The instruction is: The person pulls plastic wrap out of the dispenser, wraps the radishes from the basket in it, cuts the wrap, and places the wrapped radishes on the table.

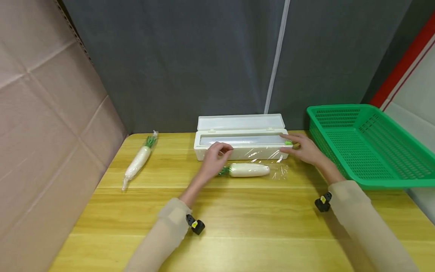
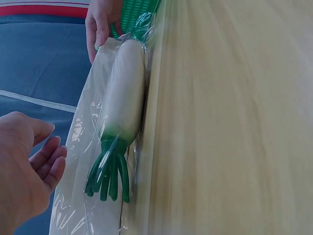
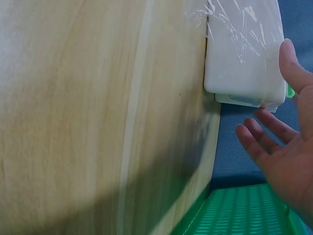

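Note:
A white cling film dispenser (image 1: pixel 242 152) stands at the table's back edge with its lid (image 1: pixel 241 122) raised. Clear film (image 1: pixel 279 170) drapes from it over a white radish (image 1: pixel 249 170) with green stalks, lying along its front. My left hand (image 1: pixel 215 160) hovers at the dispenser's left front, fingers loosely bent; in the left wrist view nothing shows between thumb and fingers. At the other end my right hand (image 1: pixel 304 150) spreads thumb and fingers around the corner, close to the green slider (image 1: pixel 288 142). Its fingers look extended in the right wrist view.
A second radish (image 1: pixel 138 162), wrapped in film with twisted ends, lies on the left of the wooden table (image 1: pixel 238 226). The green plastic basket (image 1: pixel 360 181) stands at the right, close beside my right forearm. A dark grey curtain (image 1: pixel 190 64) hangs behind the table.

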Demonstrator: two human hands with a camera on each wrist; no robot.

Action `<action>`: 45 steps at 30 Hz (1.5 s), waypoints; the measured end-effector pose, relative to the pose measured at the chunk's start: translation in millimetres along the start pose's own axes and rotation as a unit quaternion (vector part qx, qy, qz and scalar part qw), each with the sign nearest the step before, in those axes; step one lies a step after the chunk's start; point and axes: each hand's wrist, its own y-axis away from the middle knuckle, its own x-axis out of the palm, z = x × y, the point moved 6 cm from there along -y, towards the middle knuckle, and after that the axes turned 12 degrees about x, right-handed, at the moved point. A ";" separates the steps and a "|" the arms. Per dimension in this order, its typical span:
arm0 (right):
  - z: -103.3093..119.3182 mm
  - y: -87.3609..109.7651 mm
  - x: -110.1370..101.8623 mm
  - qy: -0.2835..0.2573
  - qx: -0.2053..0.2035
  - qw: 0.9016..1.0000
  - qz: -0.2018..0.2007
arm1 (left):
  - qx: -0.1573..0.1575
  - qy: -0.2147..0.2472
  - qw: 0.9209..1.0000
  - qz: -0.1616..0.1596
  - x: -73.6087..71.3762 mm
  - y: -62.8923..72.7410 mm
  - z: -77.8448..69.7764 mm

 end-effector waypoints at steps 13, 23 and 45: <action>-5.1 -8.7 -4.0 0.050 0.010 0.999 -0.008 | 0.003 0.020 0.999 0.029 25.6 -22.2 -12.2; -11.9 -10.3 -2.2 0.018 0.024 1.000 0.000 | 0.019 0.023 0.997 0.067 55.3 -43.7 -18.4; -19.2 -12.0 3.1 -0.050 0.026 0.998 0.005 | 0.044 -0.006 0.990 0.132 126.1 -87.7 -31.5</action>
